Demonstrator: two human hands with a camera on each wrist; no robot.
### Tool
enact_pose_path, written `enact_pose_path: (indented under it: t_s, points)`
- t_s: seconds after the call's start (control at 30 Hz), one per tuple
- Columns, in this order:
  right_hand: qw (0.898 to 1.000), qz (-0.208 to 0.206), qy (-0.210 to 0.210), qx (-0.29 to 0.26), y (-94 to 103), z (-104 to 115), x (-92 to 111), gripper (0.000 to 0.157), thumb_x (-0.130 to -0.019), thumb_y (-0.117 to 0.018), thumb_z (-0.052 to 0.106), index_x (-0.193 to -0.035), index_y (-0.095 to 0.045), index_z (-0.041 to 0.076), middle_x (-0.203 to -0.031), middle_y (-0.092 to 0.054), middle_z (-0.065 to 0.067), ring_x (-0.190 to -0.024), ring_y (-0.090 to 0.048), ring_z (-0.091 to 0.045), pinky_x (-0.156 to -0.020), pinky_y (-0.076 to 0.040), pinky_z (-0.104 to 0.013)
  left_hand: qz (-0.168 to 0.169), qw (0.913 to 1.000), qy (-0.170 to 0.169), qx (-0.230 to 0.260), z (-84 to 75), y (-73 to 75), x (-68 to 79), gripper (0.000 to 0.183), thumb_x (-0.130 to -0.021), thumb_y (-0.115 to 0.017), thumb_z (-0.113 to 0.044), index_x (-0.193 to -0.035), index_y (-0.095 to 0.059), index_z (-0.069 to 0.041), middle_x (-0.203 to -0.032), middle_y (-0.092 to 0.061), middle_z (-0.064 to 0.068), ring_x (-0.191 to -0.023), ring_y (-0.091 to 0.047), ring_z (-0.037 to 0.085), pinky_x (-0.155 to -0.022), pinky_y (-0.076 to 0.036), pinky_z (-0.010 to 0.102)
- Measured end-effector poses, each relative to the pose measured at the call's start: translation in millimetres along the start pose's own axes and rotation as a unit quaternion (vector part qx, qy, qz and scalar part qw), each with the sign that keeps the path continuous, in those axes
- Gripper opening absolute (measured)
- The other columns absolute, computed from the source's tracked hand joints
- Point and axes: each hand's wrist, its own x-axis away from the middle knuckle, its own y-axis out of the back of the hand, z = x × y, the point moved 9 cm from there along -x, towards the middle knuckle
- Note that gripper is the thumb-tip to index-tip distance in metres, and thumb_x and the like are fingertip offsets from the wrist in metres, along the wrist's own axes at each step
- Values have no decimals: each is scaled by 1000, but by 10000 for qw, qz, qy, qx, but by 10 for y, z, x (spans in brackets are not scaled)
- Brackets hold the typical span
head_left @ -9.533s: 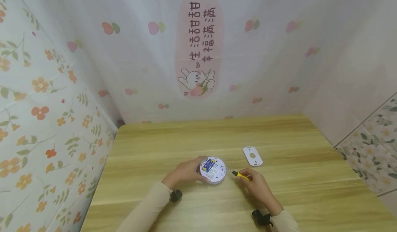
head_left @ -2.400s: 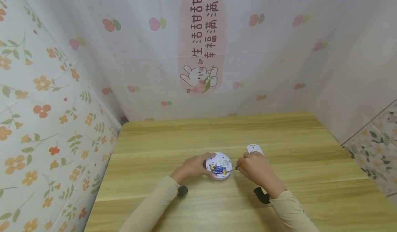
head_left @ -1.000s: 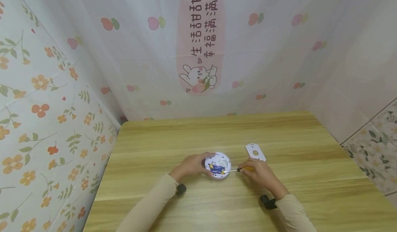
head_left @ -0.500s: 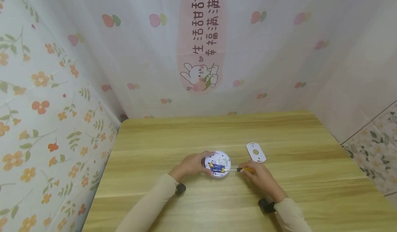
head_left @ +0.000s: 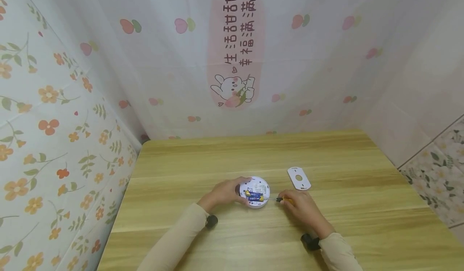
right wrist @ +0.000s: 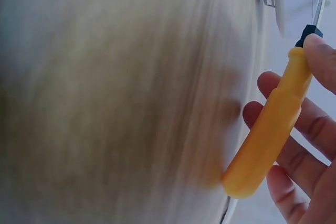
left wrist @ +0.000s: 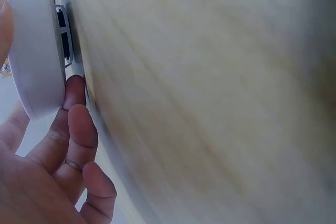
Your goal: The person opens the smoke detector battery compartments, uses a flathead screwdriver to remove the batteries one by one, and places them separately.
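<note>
A round white smoke alarm (head_left: 260, 183) is held face down by my left hand (head_left: 226, 192), with thumb and fingers gripping its left edge. In the left wrist view, fingertips (left wrist: 82, 125) curl at its underside, near a dark vented part. Blue and yellow batteries (head_left: 255, 197) show in its back; one looks tilted, though its exact seating is too small to tell. My right hand (head_left: 304, 208) grips the yellow handle of a screwdriver (right wrist: 268, 129), thumb by the black collar. The screwdriver's shaft reaches left to the right end of the batteries.
A white mounting plate (head_left: 303, 181) with a round hole lies on the wooden table (head_left: 188, 162), just beyond my right hand. Behind the table hangs a printed curtain (head_left: 163, 69). A floral curtain (head_left: 54, 162) borders the left side.
Since the earliest frame, the alarm has been turned, bringing the batteries to its near side. The screwdriver has moved to their right end. Lately the right hand has lowered, uncovering the plate.
</note>
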Motion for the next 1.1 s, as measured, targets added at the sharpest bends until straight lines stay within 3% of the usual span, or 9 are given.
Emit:
enact_pose_path:
  t_s: [0.23, 0.5, 0.67, 0.97, 1.1]
  points:
    - [9965, 505, -658, -129, -40, -26, 6, 11, -84, -72, 14, -93, -67, 17, -95, -71, 3, -88, -66, -16, -77, -53, -37, 21, 10000, 0, 94, 14, -13, -12, 85, -71, -81, -48, -145, -41, -36, -147, -49, 6, -131, -48, 33, -102, -40, 53]
    - [9799, 937, -1564, -813, -32, -124, -17, 10, -89, -67, 12, -99, -64, 11, -84, -66, 2, -73, -58, -8, -64, -47, -26, 14, 9998, 5, 193, 48, -34, -29, 85, -70, -82, -48, -145, -41, -39, -148, -48, 7, -133, -47, 33, -104, -39, 53]
    - [9761, 755, -1702, -1124, 21, -186, -60, 12, -89, -67, 10, -101, -64, 7, -83, -65, 2, -75, -57, -9, -64, -48, -23, 14, 9995, -28, 311, 28, -25, -23, 84, -71, -82, -46, -145, -42, -36, -147, -48, 8, -132, -47, 34, -104, -39, 53]
    - [9821, -29, -1541, -1085, 152, -229, -140, 19, -88, -67, 5, -105, -61, -1, -83, -65, -4, -77, -64, -18, -66, -53, -28, 18, 9995, 54, 326, 9, -10, -8, 84, -72, -81, -48, -145, -42, -35, -148, -48, 7, -133, -47, 32, -105, -38, 53]
    - [9787, -21, -1787, -1014, 151, -284, -175, 22, -90, -66, 9, -108, -59, -1, -84, -64, -6, -74, -61, -18, -62, -49, -26, 32, 9994, 78, 321, 13, -19, -8, 84, -72, -81, -48, -145, -42, -35, -148, -48, 6, -133, -46, 31, -105, -38, 52]
